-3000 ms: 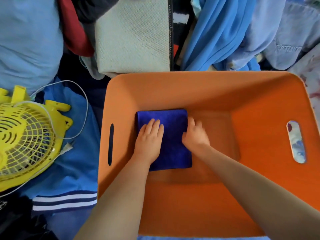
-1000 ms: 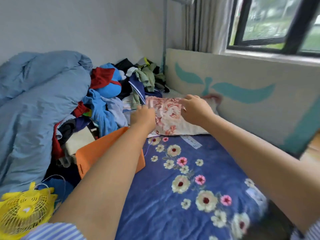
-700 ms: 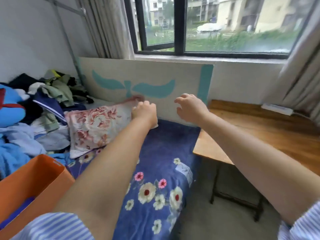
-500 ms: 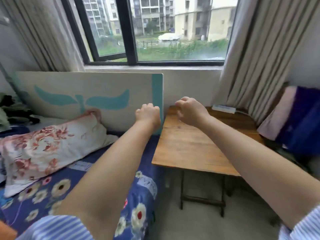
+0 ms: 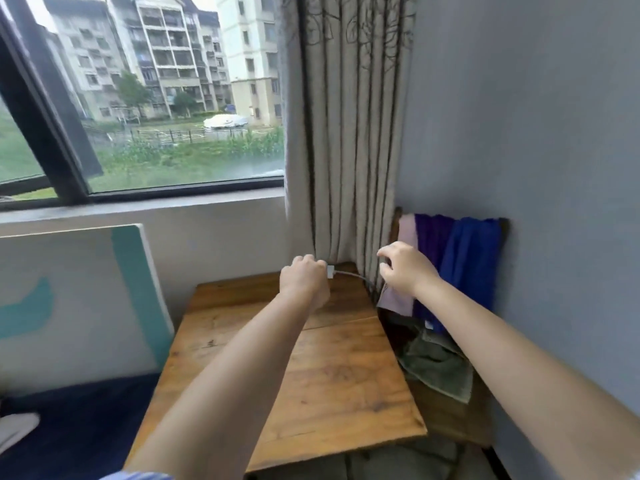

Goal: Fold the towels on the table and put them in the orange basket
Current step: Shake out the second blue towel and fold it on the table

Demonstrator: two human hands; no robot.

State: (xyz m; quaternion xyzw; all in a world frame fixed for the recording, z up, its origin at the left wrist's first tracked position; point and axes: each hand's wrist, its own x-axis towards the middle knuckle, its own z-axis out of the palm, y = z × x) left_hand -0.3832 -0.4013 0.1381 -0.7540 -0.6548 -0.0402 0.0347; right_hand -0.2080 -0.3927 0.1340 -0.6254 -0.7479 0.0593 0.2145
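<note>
Three towels hang over a chair back at the right: a pink towel [image 5: 407,231], a purple towel [image 5: 433,239] and a blue towel [image 5: 471,259]. A green towel [image 5: 437,366] lies crumpled on the chair seat below them. My right hand [image 5: 405,269] hovers just in front of the pink towel, fingers loosely curled and holding nothing. My left hand [image 5: 304,283] is a fist above the far end of the wooden table [image 5: 329,379], also holding nothing. The orange basket is out of view.
A white plug with a cable [image 5: 331,271] lies at the table's far edge, by the curtain [image 5: 349,133]. A white and teal board [image 5: 86,299] leans under the window on the left. The dark blue bed [image 5: 69,427] borders the table's left side.
My view has swung right from the basket and bed to the table and chair. Both hands left the folded blue towel in the basket and now reach toward the hanging towels.
</note>
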